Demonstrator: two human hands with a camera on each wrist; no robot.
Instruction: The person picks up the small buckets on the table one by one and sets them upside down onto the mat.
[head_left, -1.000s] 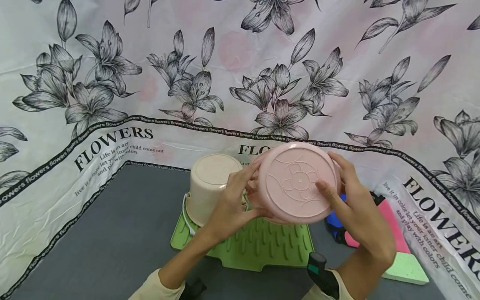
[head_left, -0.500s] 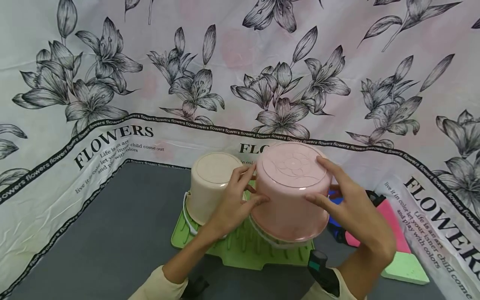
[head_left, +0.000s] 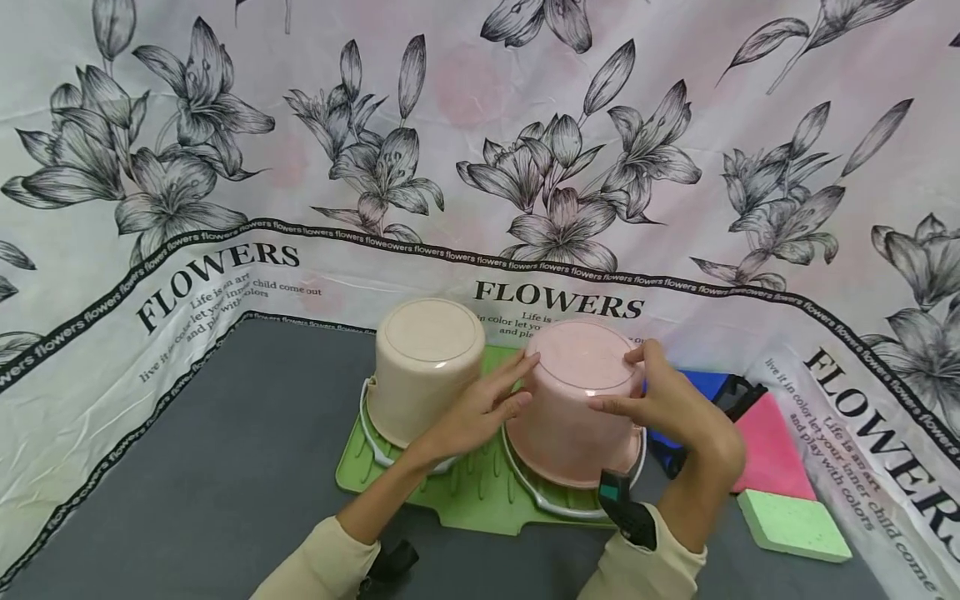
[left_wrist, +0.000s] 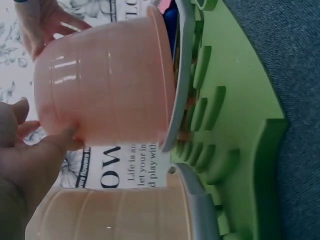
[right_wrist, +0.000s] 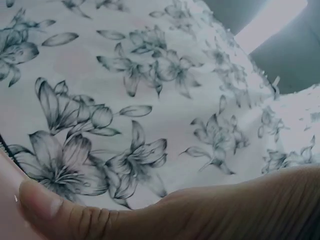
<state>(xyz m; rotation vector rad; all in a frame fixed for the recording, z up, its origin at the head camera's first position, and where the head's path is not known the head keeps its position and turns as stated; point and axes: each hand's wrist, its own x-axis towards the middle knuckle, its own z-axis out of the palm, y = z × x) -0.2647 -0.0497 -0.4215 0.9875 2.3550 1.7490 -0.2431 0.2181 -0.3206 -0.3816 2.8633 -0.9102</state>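
Observation:
A pink bucket (head_left: 573, 425) stands upside down at the right part of a green ridged drying mat (head_left: 480, 504), its grey handle (head_left: 551, 504) lying round the rim. My left hand (head_left: 476, 417) holds its left side, thumb towards the front. On the right side, my right hand (head_left: 667, 404) grips it near the raised base, thumb on the front wall. In the left wrist view the pink bucket (left_wrist: 107, 82) has its rim down by the mat's ridges. Beside it, on the left, a cream bucket (head_left: 427, 387) also stands upside down. The right wrist view catches mostly my thumb (right_wrist: 75, 220).
To the right lie a blue thing with black parts (head_left: 693, 383), a flat pink piece (head_left: 772, 454) and a light green block (head_left: 795, 525). The dark grey table (head_left: 210, 467) extends left. Behind hangs a flower-printed cloth (head_left: 450, 175).
The pink bucket has come down from a tilted, raised position, base facing me, to upside down on the mat. Both hands have lowered with it. The cream bucket has stayed put.

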